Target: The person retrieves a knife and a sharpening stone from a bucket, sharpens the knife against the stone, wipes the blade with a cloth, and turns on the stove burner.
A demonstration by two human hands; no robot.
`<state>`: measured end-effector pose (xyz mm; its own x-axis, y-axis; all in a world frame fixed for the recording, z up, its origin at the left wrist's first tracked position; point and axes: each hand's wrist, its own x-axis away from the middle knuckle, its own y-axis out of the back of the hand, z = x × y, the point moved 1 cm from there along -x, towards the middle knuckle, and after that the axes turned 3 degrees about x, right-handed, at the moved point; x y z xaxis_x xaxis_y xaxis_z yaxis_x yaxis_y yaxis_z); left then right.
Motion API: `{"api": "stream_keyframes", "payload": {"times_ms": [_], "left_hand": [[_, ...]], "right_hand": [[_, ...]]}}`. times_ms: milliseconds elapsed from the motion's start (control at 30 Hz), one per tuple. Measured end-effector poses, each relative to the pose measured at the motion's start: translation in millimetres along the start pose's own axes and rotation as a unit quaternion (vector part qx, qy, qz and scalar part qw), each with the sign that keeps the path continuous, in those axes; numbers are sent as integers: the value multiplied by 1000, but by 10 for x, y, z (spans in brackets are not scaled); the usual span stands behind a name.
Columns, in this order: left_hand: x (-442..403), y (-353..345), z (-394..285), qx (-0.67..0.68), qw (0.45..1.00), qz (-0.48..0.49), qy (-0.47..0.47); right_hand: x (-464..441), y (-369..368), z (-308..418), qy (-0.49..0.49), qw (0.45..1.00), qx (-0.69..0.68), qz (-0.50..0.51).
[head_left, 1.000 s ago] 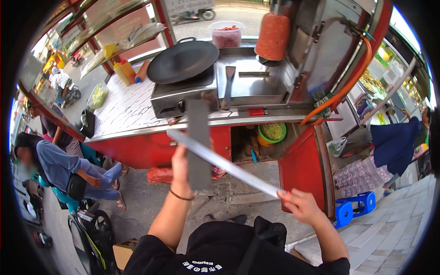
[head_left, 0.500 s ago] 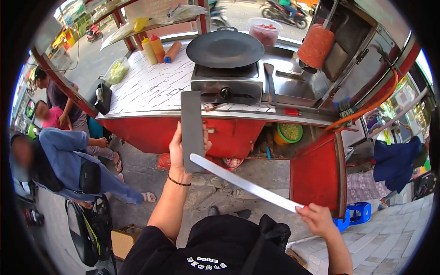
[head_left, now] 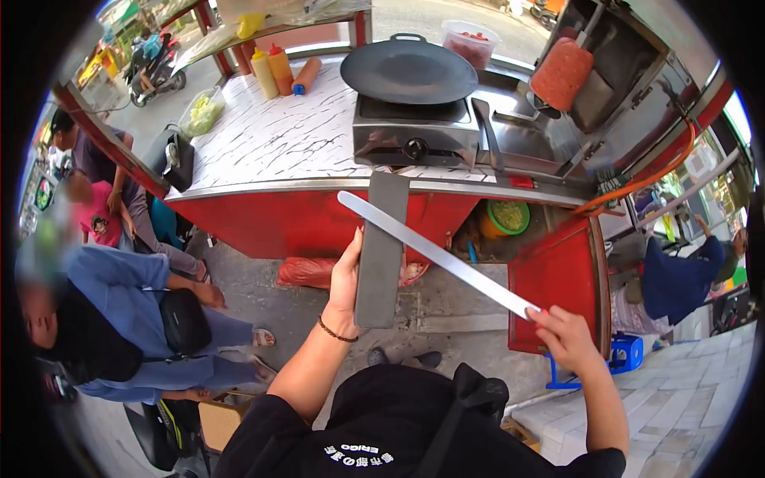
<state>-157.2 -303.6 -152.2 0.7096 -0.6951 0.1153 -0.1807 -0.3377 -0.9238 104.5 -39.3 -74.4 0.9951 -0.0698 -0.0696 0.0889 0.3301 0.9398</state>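
My left hand (head_left: 346, 275) grips a long grey sharpening stone (head_left: 382, 263) from its left side, holding it nearly upright in front of the stall. In my right hand (head_left: 560, 334) is the handle of a long, narrow knife (head_left: 454, 264), mostly covered by my fingers. The blade slants up to the left and crosses over the upper part of the stone. Its rounded tip sticks out past the stone's left edge. Whether blade and stone touch, I cannot tell.
On the counter (head_left: 263, 151) stand a gas stove (head_left: 414, 135) with a flat pan (head_left: 409, 73), sauce bottles (head_left: 271, 72) and a spatula (head_left: 489, 135). A meat cone (head_left: 562, 74) hangs at the right. People stand at the left, near a person's blue sleeve (head_left: 119, 267). A red panel (head_left: 558, 287) juts out at the right.
The knife has moved up along the stone, from its lower end to its upper part. The stone and both hands sit further right in view, and the stone tilts slightly.
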Motion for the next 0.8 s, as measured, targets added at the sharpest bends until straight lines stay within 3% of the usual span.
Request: {"api": "stream_keyframes", "payload": {"times_ms": [100, 133, 167, 267, 300, 367, 433, 500, 567, 633, 667, 700, 800], "left_hand": [[4, -54, -433, 55, 995, -39, -69], [-35, 209, -600, 40, 996, 43, -65], [-4, 219, -670, 36, 996, 40, -77], [31, 21, -513, 13, 993, -71, -91], [50, 63, -383, -28, 991, -117, -50], [52, 170, -118, 3, 1000, 8, 2], [64, 233, -211, 23, 1000, -12, 3], [-69, 375, -495, 60, 992, 95, -49], [-68, 396, -563, 45, 994, 61, -81], [-15, 190, -344, 5, 998, -34, -45], [26, 84, -196, 21, 991, -131, 1], [19, 97, -75, 30, 1000, -5, 4], [-58, 201, -153, 36, 997, 70, -17]], "right_hand": [[250, -143, 34, 36, 998, 9, 51], [306, -125, 49, 40, 997, 19, 60], [315, -113, 33, 39, 997, 27, 67], [137, 8, -3, 51, 996, 57, 37], [4, 43, 27, 35, 998, 45, 15], [-149, 34, 83, -10, 1000, 6, -2], [2, -53, 57, 9, 999, 18, 47], [231, -102, 52, 54, 995, 15, 83], [233, -18, 56, 31, 994, 10, 109], [94, 135, 10, 35, 997, 36, 59], [-46, 160, 15, 34, 998, 36, 24], [-120, 157, -8, 1, 1000, 19, 22], [58, 14, -135, 30, 998, 25, 53]]}}
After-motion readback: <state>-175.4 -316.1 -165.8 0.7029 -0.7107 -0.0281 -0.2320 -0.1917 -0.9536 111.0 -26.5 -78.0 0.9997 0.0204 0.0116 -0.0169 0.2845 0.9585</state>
